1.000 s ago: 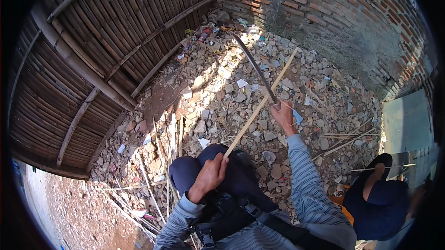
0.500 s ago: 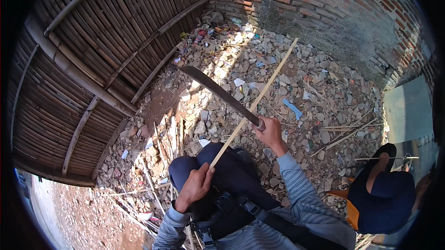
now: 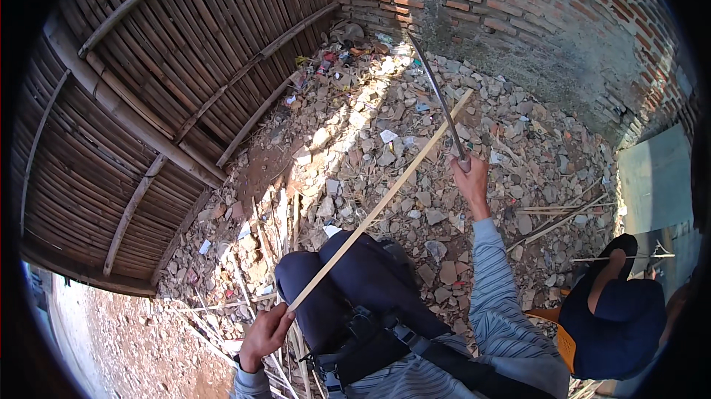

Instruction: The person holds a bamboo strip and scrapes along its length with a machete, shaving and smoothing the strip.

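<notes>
My left hand (image 3: 266,332) is closed on the near end of a long, pale bamboo strip (image 3: 370,218), which slants over my knees and away to the right. In my right hand (image 3: 472,180) is the handle of a machete (image 3: 435,88), held out at arm's length. Its long dark blade points away from me and passes across the strip near the strip's far end. Whether blade and strip touch, I cannot tell. My fingers hide most of the machete's handle.
Broken stones and litter (image 3: 355,155) cover the ground. Cut strips (image 3: 285,229) lie by my left knee, more sticks (image 3: 555,214) to the right. A bamboo wall (image 3: 148,51) rises at left, a brick wall (image 3: 503,7) behind. Another person (image 3: 615,317) sits at right on an orange chair (image 3: 564,340).
My right hand has moved forward and right, and the machete has swung from pointing left to pointing away. My left hand has drawn back and left with the bamboo strip.
</notes>
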`<control>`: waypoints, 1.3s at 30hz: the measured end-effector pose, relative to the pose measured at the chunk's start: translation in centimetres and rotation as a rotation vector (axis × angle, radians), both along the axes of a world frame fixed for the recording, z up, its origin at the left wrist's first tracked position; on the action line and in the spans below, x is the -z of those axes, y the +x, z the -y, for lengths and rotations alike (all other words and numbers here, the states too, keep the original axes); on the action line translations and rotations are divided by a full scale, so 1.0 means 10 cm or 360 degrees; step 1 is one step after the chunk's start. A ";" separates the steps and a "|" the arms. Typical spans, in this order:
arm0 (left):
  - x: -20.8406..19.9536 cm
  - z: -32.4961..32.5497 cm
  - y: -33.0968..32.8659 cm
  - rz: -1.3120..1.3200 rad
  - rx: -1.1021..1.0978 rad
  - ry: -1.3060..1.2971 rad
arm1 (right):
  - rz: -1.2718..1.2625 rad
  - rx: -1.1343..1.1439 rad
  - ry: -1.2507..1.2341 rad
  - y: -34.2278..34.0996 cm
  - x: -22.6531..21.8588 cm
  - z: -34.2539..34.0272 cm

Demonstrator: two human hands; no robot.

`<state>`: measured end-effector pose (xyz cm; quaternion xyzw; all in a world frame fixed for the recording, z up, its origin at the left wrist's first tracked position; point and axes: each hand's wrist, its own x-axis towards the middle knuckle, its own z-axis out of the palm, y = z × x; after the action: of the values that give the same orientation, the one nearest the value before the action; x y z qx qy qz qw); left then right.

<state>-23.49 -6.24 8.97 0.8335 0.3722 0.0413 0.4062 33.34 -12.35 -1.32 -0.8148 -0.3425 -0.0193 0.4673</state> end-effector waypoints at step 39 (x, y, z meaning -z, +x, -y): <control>0.20 0.08 1.72 0.0375 0.0324 0.0524 | -0.1638 -0.0493 0.0879 -1.09 -0.72 0.19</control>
<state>-6.32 -7.02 6.99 0.9113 0.2244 0.1573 0.3074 22.45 -14.26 5.85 -0.5086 -0.1693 0.3576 0.7647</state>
